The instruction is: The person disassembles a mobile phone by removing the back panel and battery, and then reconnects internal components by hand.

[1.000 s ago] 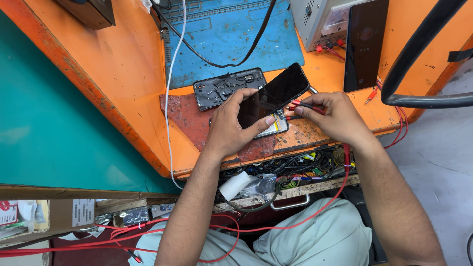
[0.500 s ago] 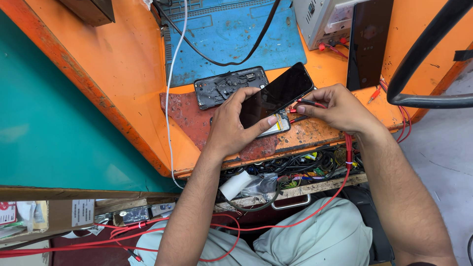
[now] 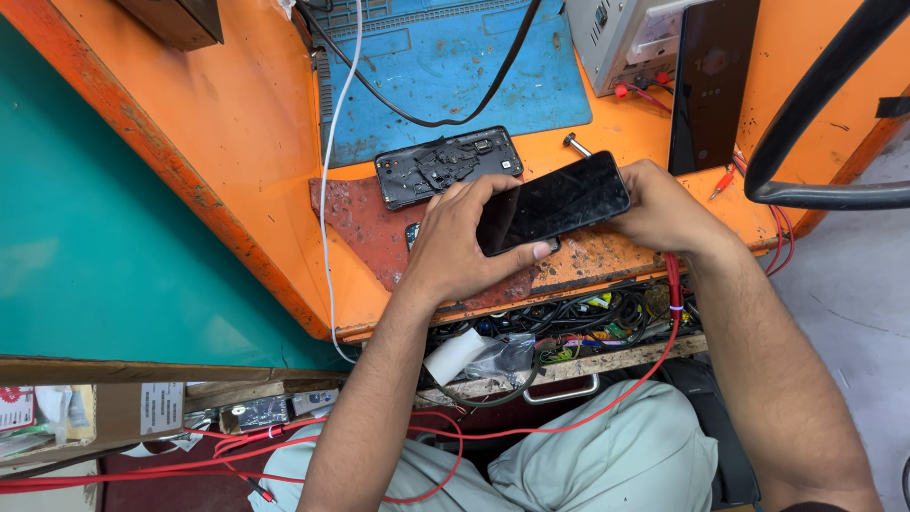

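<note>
— How many phones are on the bench?
— Three: one dark phone (image 3: 555, 202) in hand, one opened phone body (image 3: 447, 166), one black phone (image 3: 711, 85) leaning upright.
— Hands?
— Two. One white cable (image 3: 327, 190), one blue mat (image 3: 455, 66).

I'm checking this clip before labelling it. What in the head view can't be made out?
- Underside of the black phone: faces away from the camera, and the left hand covers one end.
- Right hand: its fingertips are behind the phone, so its grip is unclear.
- Small item on the red mat: mostly under the left hand.
- Grey box: cut off by the top edge.
</note>
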